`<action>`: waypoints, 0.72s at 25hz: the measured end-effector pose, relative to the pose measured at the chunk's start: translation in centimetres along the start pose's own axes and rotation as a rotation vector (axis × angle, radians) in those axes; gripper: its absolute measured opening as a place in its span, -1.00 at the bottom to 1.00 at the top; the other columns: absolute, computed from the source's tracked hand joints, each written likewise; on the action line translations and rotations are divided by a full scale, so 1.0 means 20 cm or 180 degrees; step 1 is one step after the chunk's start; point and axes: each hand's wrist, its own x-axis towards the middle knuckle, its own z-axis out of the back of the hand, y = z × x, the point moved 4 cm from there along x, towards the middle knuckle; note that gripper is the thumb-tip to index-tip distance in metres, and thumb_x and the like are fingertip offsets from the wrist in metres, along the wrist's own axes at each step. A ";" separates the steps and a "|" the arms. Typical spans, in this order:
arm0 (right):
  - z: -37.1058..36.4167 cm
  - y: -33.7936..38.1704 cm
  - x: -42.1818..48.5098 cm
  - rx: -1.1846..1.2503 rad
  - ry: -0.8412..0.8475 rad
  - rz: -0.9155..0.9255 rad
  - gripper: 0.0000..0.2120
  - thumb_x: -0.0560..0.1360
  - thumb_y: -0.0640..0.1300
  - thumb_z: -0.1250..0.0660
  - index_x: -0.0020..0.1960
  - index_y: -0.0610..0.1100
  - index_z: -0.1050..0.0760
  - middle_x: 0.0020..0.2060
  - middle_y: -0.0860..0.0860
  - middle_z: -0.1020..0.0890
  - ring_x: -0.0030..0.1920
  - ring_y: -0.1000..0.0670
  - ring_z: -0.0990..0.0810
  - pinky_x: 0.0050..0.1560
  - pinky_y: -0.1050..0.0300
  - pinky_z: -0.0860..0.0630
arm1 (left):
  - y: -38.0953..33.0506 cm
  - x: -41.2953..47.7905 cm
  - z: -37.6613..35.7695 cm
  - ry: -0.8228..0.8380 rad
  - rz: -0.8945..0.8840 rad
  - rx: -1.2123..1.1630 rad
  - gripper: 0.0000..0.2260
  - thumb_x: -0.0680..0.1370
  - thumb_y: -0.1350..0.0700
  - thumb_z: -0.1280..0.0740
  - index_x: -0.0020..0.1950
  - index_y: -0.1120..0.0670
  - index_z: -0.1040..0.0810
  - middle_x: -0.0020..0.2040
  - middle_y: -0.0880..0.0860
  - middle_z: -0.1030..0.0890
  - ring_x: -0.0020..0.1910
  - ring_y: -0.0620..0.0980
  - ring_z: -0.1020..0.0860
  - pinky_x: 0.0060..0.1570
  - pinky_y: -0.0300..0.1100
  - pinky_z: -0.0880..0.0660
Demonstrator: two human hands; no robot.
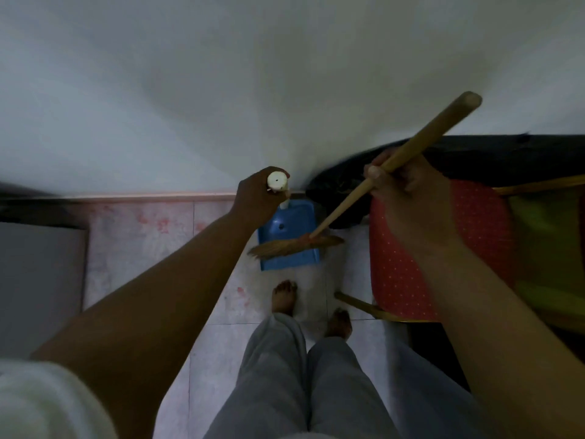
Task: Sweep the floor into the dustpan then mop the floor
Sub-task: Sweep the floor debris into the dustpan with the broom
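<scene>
Closest to us, our left hand [256,198] is clenched round the white top of the dustpan's upright handle [277,181], and our right hand [402,182] grips the wooden broom handle [411,153] about midway, the stick slanting down and to the left. Below, our bare feet [284,296] stand on the pale tiled floor [133,248], just short of the pan, with a red dotted chair [411,264] close on our right. The broom's straw bristles [294,245] lie across the open front of the blue dustpan [285,223], which sits on the floor with its back towards the skirting [158,195] and the white wall [221,90]; a black bag [332,188] lies just beside it. We judge that we are on the sweeping half of the task, drawing dirt over the lip; the light is too dim to see any dust. To do it well, we should press the handle down so the lip sits flat on the tile, use short, low strokes away from our toes and into the pan, and lift the bristles only once they are past the lip. The chair leg crowds the right side, so we should angle the stick clear of it.
</scene>
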 end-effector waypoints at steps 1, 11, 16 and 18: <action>-0.03 -0.02 0.05 0.0042 0.0027 0.0002 -0.86 0.56 -0.13 -0.34 0.03 -0.19 -0.53 -0.14 -0.10 -0.66 -0.10 0.02 -0.67 -0.03 0.09 -0.61 | 0.02 0.03 -0.02 0.0010 -0.0012 -0.0006 -0.69 0.42 0.24 -0.49 0.16 0.10 -0.61 0.10 0.04 -0.65 0.09 -0.05 -0.56 0.15 -0.32 -0.42; -0.34 -0.12 0.43 -0.0339 0.0304 0.0006 -0.88 0.55 -0.06 -0.32 -0.03 -0.12 -0.50 -0.16 -0.05 -0.65 -0.12 0.00 -0.66 -0.02 -0.02 -0.62 | -0.02 0.33 -0.09 0.0104 -0.0017 -0.0007 -0.61 0.44 0.20 -0.48 0.25 0.14 -0.55 0.18 0.08 -0.62 0.18 -0.01 -0.55 0.24 -0.19 -0.44; -0.47 -0.19 0.57 -0.0696 0.0406 -0.0064 -0.87 0.56 -0.05 -0.31 0.00 -0.11 -0.52 -0.15 0.04 -0.61 -0.11 0.05 -0.62 0.03 0.18 -0.57 | -0.03 0.44 -0.13 -0.0009 0.0062 0.0052 -0.61 0.44 0.15 -0.48 0.26 0.12 -0.54 0.20 0.09 -0.60 0.23 0.03 -0.52 0.24 -0.22 -0.39; -0.51 -0.23 0.60 -0.0850 0.0432 -0.0103 -0.84 0.57 -0.04 -0.30 0.04 -0.12 -0.53 -0.15 0.06 -0.59 -0.13 0.08 -0.58 -0.08 0.42 -0.46 | -0.01 0.46 -0.15 -0.0086 0.0141 0.0080 -0.60 0.45 0.12 -0.47 0.27 0.10 -0.53 0.20 0.07 -0.61 0.22 0.02 -0.52 0.15 -0.30 -0.33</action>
